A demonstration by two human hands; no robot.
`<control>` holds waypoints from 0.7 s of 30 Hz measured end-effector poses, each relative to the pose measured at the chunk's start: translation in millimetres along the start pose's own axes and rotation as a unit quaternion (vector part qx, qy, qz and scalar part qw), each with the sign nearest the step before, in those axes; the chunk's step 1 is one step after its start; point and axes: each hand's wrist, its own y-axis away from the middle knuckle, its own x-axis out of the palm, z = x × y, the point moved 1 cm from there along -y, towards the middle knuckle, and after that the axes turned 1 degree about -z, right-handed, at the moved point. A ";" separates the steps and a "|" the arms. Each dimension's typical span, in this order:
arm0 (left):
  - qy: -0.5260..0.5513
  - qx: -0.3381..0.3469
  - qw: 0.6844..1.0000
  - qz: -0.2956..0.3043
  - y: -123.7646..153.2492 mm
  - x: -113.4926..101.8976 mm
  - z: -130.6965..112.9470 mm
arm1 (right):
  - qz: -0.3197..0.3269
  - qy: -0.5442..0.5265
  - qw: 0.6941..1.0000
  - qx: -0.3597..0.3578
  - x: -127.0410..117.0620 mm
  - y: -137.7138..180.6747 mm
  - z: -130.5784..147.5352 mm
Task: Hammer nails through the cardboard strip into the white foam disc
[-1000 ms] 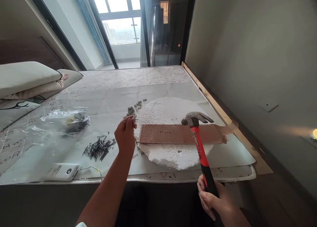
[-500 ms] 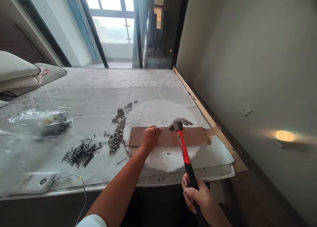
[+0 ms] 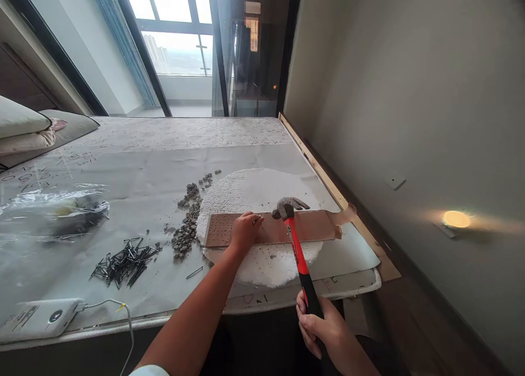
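My right hand [image 3: 322, 324] is closed around the black grip of a claw hammer [image 3: 296, 245] with a red shaft. The hammer's head hangs over the middle of a long brown board [image 3: 303, 227], its striking face towards my left hand. My left hand [image 3: 245, 233] rests on that board with thumb and fingers pinched on a nail [image 3: 258, 219], mostly hidden by the fingertips. Rows of small holes cover the board's left end. Beneath the board lies a round white foam slab [image 3: 262, 266].
Left of the slab lie grey crumbs [image 3: 187, 234], a pile of nails [image 3: 125, 261] and one loose nail [image 3: 194, 272]. A clear plastic bag [image 3: 53, 217] and a white power bank [image 3: 43, 318] with a cable sit further left. A wooden rail [image 3: 315, 160] edges the right side.
The view has turned slightly to the right, so everything sits a little further left. Both hands keep their grips, and the hammer stays held above the board.
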 end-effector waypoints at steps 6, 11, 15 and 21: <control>-0.030 -0.010 0.999 0.017 0.9 1.1 -1.0 | -0.011 0.059 0.998 0.023 0.1 2.3 3.2; -0.021 -0.019 0.999 0.020 4.9 2.1 2.4 | 0.011 0.105 0.994 0.016 5.0 3.8 12.2; -0.016 -0.026 0.999 0.023 10.4 2.6 3.3 | 0.024 0.124 0.992 0.020 8.4 8.4 29.0; -0.025 -0.027 0.999 0.028 15.0 1.1 1.4 | 0.047 0.083 0.995 0.024 16.8 2.6 26.0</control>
